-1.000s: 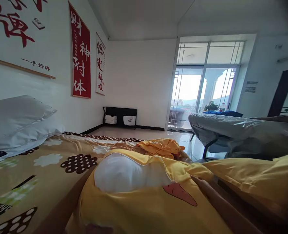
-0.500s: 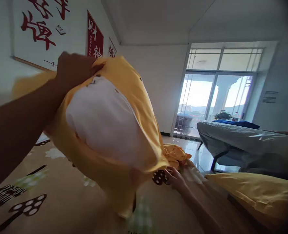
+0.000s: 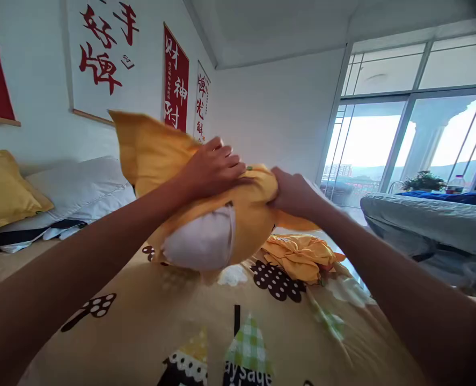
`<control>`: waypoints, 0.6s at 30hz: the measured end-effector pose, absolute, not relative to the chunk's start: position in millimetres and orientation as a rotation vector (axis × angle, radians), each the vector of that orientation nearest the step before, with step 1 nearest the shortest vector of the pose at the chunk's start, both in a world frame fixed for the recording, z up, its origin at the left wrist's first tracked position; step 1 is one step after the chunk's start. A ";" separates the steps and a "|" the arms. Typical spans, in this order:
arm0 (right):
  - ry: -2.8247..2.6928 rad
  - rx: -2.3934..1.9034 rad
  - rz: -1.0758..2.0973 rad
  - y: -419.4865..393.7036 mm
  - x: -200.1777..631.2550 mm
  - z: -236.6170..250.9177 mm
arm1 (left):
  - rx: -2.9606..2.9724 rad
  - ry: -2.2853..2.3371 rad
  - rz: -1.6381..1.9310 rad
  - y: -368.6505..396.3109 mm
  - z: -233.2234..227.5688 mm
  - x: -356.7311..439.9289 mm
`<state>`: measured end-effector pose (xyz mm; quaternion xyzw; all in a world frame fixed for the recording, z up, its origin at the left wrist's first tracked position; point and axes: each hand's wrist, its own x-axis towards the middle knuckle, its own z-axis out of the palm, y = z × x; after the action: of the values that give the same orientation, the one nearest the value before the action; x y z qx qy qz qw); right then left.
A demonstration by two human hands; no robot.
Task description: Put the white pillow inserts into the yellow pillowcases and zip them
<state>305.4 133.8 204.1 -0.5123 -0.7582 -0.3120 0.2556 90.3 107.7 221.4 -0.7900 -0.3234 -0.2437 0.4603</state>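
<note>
Both hands were up over the bed (image 3: 133, 343), and between them hung a yellow pillowcase (image 3: 157, 155) with a white pillow (image 3: 199, 244) bulging out of its open mouth. The left hand (image 3: 211, 169) lay across the top of the yellow cloth, fingers curled down and its grip closed on the fabric. The right hand (image 3: 294, 193) had a fistful of the same case at its right end, grip clenched tight. The pillow was held in the air above the middle of the bed, its far corner sticking up towards the wall, the white end sagging low and facing the camera.

The case looked plain golden yellow, rumpled where the hands bunched it, with a small dark mark near the opening. Under it ran a tan bedsheet printed with dotted brown mushrooms, white clouds and a green checked house; letters reading "aysage" showed at the near edge. A crumpled yellow cloth (image 3: 300, 257) lay on the bed just right of the pillow.

On the wall hung a white scroll (image 3: 101, 53) with red Chinese characters and a red scroll (image 3: 176, 78) with white ones.
</note>
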 end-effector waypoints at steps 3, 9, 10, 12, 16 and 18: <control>-2.032 -1.636 -0.731 148.4 324.6 166.9 | -2.194 -1.044 -0.552 120.6 195.8 49.6; -1.872 -1.751 -0.696 144.5 352.4 141.0 | -2.445 -1.492 -0.708 57.7 132.2 -19.8; -1.860 -1.756 -0.684 141.9 351.5 143.6 | -2.448 -1.525 -0.720 42.1 121.3 -16.2; -1.825 -1.757 -0.664 137.8 347.4 149.0 | -2.456 -1.556 -0.692 18.2 100.5 0.9; -1.802 -1.750 -0.649 134.7 340.4 140.2 | -2.460 -1.618 -0.591 20.5 71.8 33.3; -1.926 -1.639 -0.653 134.4 338.4 121.6 | -2.343 -1.673 -0.557 43.7 69.6 37.6</control>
<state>338.4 134.4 121.6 -0.6056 -0.7116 -0.2412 0.2620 37.6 43.7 69.6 -0.7946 -0.5675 -0.1889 0.1043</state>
